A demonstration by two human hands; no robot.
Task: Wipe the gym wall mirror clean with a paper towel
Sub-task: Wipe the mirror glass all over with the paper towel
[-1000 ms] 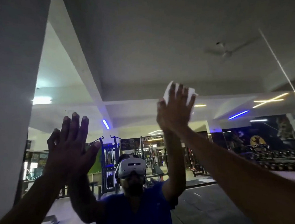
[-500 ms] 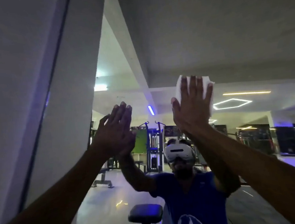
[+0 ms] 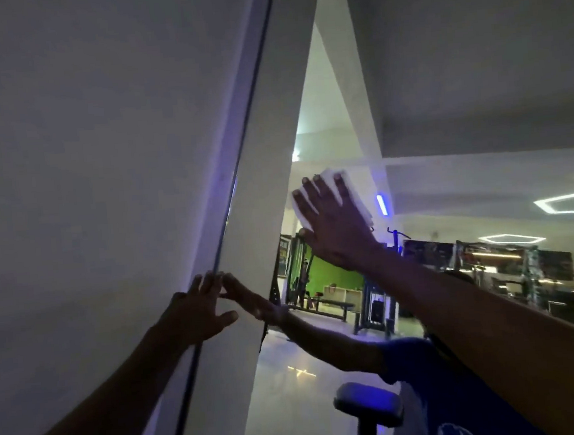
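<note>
The wall mirror [image 3: 459, 107] fills the right of the view and reflects the dim gym. My right hand [image 3: 334, 224] lies flat with straight fingers, pressing a folded white paper towel [image 3: 352, 191] against the glass near the mirror's left edge. Most of the towel is hidden behind the hand. My left hand [image 3: 196, 310] is spread, its fingertips resting at the mirror's dark left edge strip [image 3: 229, 201], where it meets its own reflection.
A plain white wall [image 3: 85, 164] takes up the left half beside the mirror. In the reflection are a round padded seat [image 3: 369, 406], weight machines [image 3: 381, 299], ceiling lights and my blue shirt [image 3: 447, 393].
Both hands have slid left across the glass. The right hand and towel now sit near the mirror's left edge, and the left hand has reached the edge strip. The view has turned left.
</note>
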